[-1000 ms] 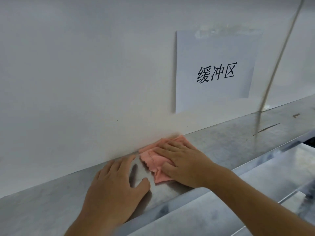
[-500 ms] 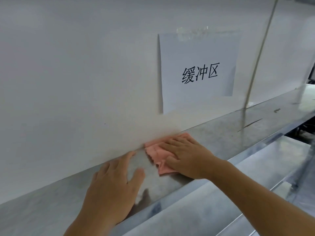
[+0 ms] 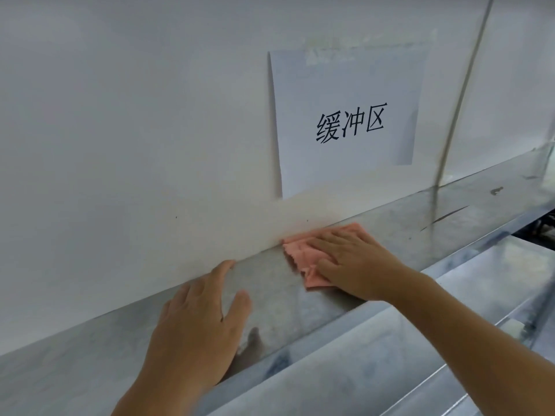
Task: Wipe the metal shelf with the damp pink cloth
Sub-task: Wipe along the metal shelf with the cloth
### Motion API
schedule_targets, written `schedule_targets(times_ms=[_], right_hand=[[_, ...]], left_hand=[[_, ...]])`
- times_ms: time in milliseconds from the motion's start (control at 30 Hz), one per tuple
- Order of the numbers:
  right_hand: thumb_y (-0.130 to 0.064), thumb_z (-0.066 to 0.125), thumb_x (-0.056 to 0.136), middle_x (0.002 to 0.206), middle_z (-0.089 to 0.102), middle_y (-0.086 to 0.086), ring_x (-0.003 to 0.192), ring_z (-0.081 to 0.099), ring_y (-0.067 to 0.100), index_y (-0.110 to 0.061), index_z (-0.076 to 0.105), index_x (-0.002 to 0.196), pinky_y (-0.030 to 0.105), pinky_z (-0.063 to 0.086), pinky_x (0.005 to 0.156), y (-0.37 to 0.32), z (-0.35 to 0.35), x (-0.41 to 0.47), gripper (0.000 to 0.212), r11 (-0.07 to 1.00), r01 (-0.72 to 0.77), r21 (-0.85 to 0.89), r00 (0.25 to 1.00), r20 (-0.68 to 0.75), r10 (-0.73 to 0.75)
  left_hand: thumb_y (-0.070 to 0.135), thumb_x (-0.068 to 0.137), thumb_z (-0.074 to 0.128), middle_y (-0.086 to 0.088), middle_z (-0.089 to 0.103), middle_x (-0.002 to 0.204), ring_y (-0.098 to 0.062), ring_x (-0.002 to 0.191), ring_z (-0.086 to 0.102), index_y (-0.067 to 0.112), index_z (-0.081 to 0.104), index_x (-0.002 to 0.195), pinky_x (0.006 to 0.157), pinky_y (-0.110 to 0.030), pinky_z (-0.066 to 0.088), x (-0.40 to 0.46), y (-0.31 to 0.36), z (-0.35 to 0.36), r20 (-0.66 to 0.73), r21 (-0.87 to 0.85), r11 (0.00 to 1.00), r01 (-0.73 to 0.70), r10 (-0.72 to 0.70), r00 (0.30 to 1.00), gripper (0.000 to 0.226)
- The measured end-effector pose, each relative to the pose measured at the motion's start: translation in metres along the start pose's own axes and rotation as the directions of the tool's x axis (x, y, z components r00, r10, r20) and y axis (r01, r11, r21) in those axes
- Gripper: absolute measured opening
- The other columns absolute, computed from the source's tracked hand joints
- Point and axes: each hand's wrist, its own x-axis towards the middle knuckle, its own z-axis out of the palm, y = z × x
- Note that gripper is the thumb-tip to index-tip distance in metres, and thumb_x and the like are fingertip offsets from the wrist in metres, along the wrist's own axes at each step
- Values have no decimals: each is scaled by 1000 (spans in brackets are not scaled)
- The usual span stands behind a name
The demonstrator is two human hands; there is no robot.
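My right hand lies spread flat on the cloth, pinning it to the shelf at the wall. The shelf's long axis runs up-right, unwiped stretch ahead; my left hand, spread and empty, braces behind.

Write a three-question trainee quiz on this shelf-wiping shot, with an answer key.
1. True or false: the pink cloth lies flat under the right hand.
2. The left hand is: A) holding the cloth, B) resting flat on the metal shelf, C) touching the paper sign.
3. Fill in: the cloth's far edge touches the white ____ behind the shelf.

Key: 1 true; 2 B; 3 wall.
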Motion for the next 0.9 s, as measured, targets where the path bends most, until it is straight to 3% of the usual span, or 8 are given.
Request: schedule_targets(times_ms=[100,233,300,467,567,667,833,900], right_hand=[[-62,-11,88,177,19,-11,163,14,16,-40,21,165,55,8,131,-9,-1,-1,86,999,6,-42,1000,0,-6],[-56,7,104,177,20,-8,164,11,17,-38,25,165,56,2,131,-76,10,-2,66,971,235,42,972,22,-236],[-55,9,105,177,20,-7,163,12,16,-37,25,165,54,2,131,-67,11,5,65,977,207,51,978,8,-208],[-59,0,98,177,17,-9,163,12,17,-40,18,166,55,3,131,-15,4,8,73,999,-31,-10,1000,-1,31],[-63,-1,99,176,23,-7,163,16,21,-39,25,164,59,6,130,-68,5,-3,74,994,109,-10,994,-17,-109],[-56,9,106,176,23,-9,163,12,16,-37,28,165,55,1,131,-95,9,-4,64,967,244,68,970,-1,-244],[-61,-4,96,177,17,-9,163,11,16,-41,21,165,57,4,131,-33,5,10,76,1000,15,2,1000,3,-15],[-62,2,100,176,21,-9,163,13,19,-41,25,163,60,5,130,-59,7,7,70,996,86,22,996,12,-87]], left_hand=[[62,92,30,11,54,145,-17,138,43,49,28,151,116,-41,34,1,1,3,-2,13,1000,-5,5,1000,60],[66,90,27,9,53,149,-19,137,45,48,28,150,115,-44,38,7,3,8,20,10,1000,-17,17,1000,62],[68,89,25,9,52,150,-19,138,45,47,28,151,115,-44,38,7,6,9,19,26,999,-26,25,999,65],[63,93,31,12,50,150,-16,139,42,46,29,152,116,-39,34,6,9,10,16,46,998,-52,51,999,62],[62,95,31,14,49,152,-14,140,42,47,31,151,117,-38,34,6,7,11,-1,40,996,-75,75,997,58],[60,96,31,15,50,150,-13,139,42,48,34,149,116,-40,36,8,1,11,-12,-22,998,-65,64,998,55],[60,95,24,17,48,151,-10,141,40,44,38,149,117,-34,31,5,-6,11,-21,-31,996,-82,82,996,58],[58,96,23,15,52,147,-10,136,44,41,44,146,116,-33,33,4,-7,12,-52,-45,994,-99,97,994,57]])
